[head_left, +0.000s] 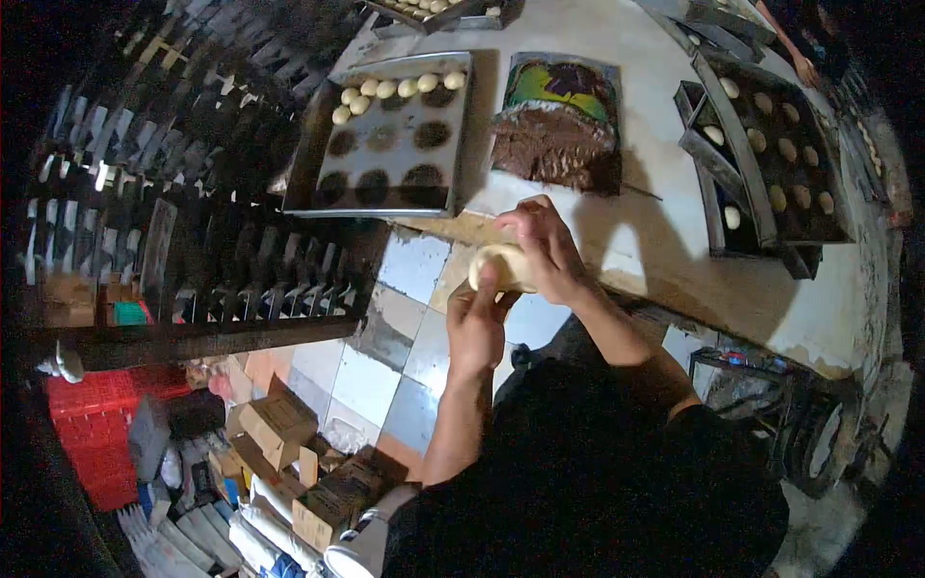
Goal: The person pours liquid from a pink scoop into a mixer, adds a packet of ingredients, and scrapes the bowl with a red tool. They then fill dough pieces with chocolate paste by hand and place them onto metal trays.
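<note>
A flattened piece of pale dough (517,273) is held between my two hands over the near edge of the work table. My left hand (479,313) grips it from below, the thumb pressing on its face. On the dough's right side, my right hand (546,252) has its fingers curled and touches it. Beyond the hands lies an open bag of brown filling (557,144) with a green and purple print. To its left, a metal tray (385,207) bears several small dough balls along its far and left edges, with dark round marks on its bottom.
Stacked metal trays with dough pieces (766,207) stand at the right. Dark racks (222,241) rise at the left. Cardboard boxes (277,424) and a red crate (92,433) are on the tiled floor. Another person's arm (795,58) shows at the top right.
</note>
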A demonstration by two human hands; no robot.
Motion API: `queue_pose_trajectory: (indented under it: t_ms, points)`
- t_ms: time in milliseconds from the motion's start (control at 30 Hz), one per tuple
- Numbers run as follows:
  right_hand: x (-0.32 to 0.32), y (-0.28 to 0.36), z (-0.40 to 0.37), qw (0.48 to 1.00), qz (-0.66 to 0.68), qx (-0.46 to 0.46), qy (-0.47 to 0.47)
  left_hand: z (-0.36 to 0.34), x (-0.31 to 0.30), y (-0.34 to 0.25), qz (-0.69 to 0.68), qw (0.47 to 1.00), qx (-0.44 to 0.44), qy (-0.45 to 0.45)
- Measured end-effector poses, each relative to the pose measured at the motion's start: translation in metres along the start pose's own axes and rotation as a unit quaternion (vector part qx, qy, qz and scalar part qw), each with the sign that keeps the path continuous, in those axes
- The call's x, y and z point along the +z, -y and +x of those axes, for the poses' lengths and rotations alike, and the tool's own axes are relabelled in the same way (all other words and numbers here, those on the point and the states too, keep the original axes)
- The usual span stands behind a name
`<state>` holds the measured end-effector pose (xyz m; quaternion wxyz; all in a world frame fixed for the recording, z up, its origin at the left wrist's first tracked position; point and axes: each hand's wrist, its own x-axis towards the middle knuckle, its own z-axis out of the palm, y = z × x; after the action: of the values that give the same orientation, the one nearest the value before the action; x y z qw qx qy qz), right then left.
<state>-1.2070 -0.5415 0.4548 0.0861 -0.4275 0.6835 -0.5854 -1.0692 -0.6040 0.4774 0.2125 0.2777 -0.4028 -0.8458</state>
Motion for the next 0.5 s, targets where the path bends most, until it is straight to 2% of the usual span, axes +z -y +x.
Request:
queue_pose_trajectory:
  t_ms: [33, 67, 100, 167, 200, 267, 300, 333, 367, 433, 467, 500]
  points:
    - [0.016, -0.005, -0.011, 0.999, 0.026, -0.001, -0.029, -0.003, -0.012, 0.01, -0.021, 0.999, 0.002, -0.037]
    - [0.029, -0.008, -0.023, 0.997, 0.05, -0.001, -0.059, -0.01, -0.018, 0.019, 0.031, 0.999, 0.012, -0.006]
    - [0.034, -0.007, -0.034, 1.0, 0.005, 0.008, -0.023, -0.016, -0.024, 0.03, -0.009, 0.999, -0.034, 0.008]
    - [0.022, -0.008, -0.042, 0.996, 0.043, 0.064, 0.041, -0.016, -0.042, 0.034, -0.135, 0.979, -0.149, 0.037]
    - [0.012, -0.009, -0.043, 0.991, 0.062, 0.09, 0.074, -0.012, -0.051, 0.037, -0.203, 0.963, -0.171, 0.052]
    - [-0.013, -0.049, -0.034, 0.993, -0.043, 0.107, 0.024, -0.007, -0.038, 0.026, -0.208, 0.96, -0.179, 0.051]
    - [-0.037, -0.102, -0.033, 0.979, -0.155, 0.128, -0.024, -0.003, -0.038, 0.023, -0.174, 0.968, -0.173, 0.053]
    - [-0.071, -0.118, -0.017, 0.954, -0.232, 0.19, -0.009, 0.001, -0.041, 0.019, -0.139, 0.975, -0.165, 0.055]
    - [-0.097, -0.139, -0.014, 0.895, -0.426, 0.129, -0.033, 0.007, -0.038, 0.014, -0.123, 0.98, -0.143, 0.066]
    - [-0.147, -0.207, -0.022, 0.791, -0.611, 0.043, 0.003, 0.02, -0.029, 0.002, -0.11, 0.986, -0.086, 0.096]
    - [-0.155, -0.217, -0.015, 0.802, -0.593, 0.059, 0.05, 0.029, -0.024, -0.006, -0.111, 0.986, -0.049, 0.113]
    - [-0.163, -0.226, -0.007, 0.811, -0.572, 0.076, 0.097, 0.037, -0.028, -0.009, -0.1, 0.988, -0.048, 0.103]
